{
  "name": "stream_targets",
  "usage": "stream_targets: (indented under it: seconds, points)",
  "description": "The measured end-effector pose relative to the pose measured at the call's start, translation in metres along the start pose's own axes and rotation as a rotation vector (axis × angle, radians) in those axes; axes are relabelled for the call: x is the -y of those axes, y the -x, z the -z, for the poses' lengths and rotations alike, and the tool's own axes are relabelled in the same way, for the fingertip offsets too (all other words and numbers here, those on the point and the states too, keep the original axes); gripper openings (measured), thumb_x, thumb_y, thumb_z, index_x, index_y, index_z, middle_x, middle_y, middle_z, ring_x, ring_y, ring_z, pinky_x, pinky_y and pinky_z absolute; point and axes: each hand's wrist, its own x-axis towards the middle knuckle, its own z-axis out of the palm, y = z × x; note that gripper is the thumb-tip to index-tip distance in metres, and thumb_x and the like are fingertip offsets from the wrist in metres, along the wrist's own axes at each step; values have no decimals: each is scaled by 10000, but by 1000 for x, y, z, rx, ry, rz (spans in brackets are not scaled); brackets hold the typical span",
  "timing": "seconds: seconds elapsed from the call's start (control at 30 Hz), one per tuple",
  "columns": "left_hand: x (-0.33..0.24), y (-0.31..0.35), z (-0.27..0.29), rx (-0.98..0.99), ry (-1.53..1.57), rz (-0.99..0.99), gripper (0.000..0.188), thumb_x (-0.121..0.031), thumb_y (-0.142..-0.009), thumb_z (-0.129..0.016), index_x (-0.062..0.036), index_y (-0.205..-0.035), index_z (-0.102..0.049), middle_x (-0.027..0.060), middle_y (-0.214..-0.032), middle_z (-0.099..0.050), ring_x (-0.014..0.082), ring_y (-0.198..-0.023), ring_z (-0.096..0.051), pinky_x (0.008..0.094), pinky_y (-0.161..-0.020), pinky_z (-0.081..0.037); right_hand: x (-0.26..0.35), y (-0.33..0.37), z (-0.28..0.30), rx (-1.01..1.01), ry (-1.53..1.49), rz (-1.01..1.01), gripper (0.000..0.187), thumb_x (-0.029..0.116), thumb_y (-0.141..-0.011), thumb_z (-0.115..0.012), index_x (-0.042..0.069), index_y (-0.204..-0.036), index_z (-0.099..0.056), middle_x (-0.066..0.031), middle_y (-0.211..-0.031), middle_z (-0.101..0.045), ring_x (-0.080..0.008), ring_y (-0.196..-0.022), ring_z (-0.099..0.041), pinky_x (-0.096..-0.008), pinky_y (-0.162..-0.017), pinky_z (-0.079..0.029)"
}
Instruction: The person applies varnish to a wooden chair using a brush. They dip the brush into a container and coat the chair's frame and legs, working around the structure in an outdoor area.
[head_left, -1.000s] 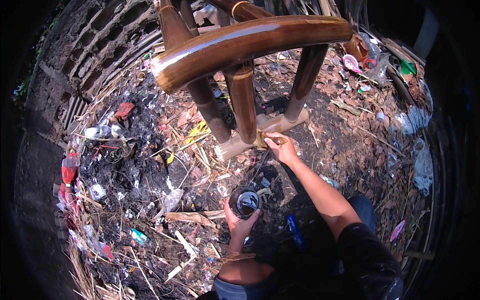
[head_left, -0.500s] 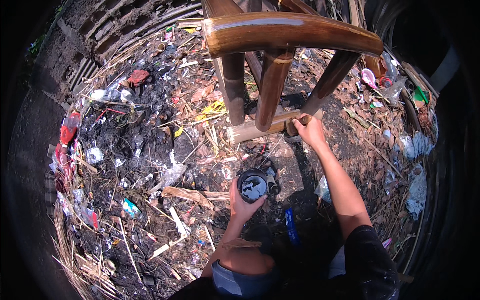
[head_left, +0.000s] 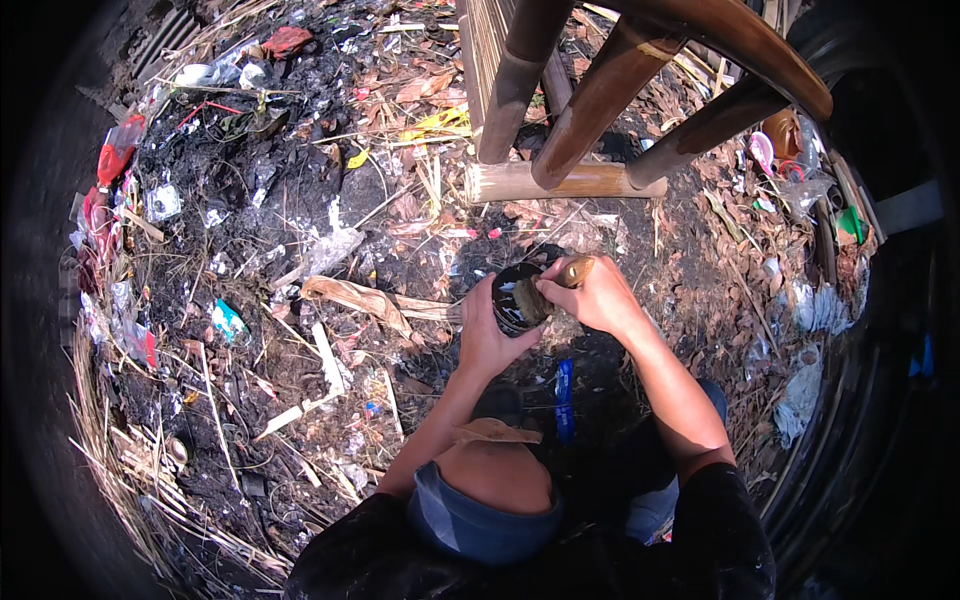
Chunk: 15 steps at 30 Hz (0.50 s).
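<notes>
My left hand is wrapped round a small dark round container with whitish residue or liquid inside. Above its opening, my right hand grips a paintbrush by its short, thick wooden handle; the brush head is tilted into the container, and its tip is hidden. Beyond both hands stands a brown, glossy bamboo frame, apparently a piece of furniture. Its pale lower rail lies close to the ground, with several posts rising from it.
Dry leaves, straw and litter cover the dark ground. A blue wrapper lies just below my hands. Left of them are a curled dry husk and pale wood strips. Plastic scraps lie at the right.
My right hand has drawn the brush back from the bamboo's lower rail to the container in my left hand. The view has shifted, so the bamboo frame sits higher in the picture.
</notes>
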Motion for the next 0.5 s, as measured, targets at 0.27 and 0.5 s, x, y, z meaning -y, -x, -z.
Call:
stream_targets:
  seconds: [0.27,0.5]
  points:
    - [2,3,3,-12,-29,-71,1073,-342,-606,-959,-8,-1459,-400,228,-1337,-531,431,-1245,-516,523,-1075,-417,3,1,-27,53,159,-48,249,335,-871,-744,127,-1001,-790,-168,-885,-756,-390,-883,-727,-476,-804,-571]
    - [6,7,-2,21,-80,-92,1081,-341,-609,-953,-8,-1475,-398,227,-1360,-517,434,-1270,-486,531,-1076,-414,18,9,5,-27,61,-40,237,280,-878,-761,77,-999,-777,-169,-890,-764,-342,-847,-752,-402,-761,-576]
